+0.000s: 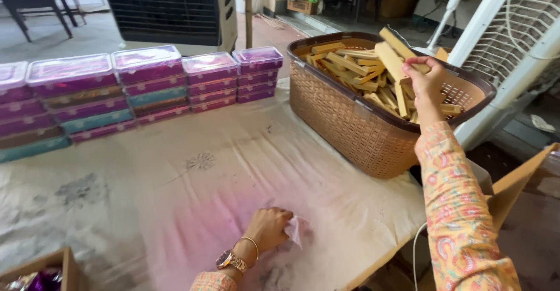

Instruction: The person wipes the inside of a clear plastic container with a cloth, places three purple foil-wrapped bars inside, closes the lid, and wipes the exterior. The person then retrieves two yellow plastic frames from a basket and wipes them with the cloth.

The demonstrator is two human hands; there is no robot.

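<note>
Meanwhile right hand (424, 84) grips wooden blocks (392, 58) above basket (350, 122); left hand (269, 228) clutches cloth (296, 230).

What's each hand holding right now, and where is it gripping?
The right hand grips wooden blocks by their lower ends above the basket. The left hand clutches a crumpled cloth.

orange patterned sleeves (461, 221); gold watch (231, 260), bangle (252, 243).
</note>
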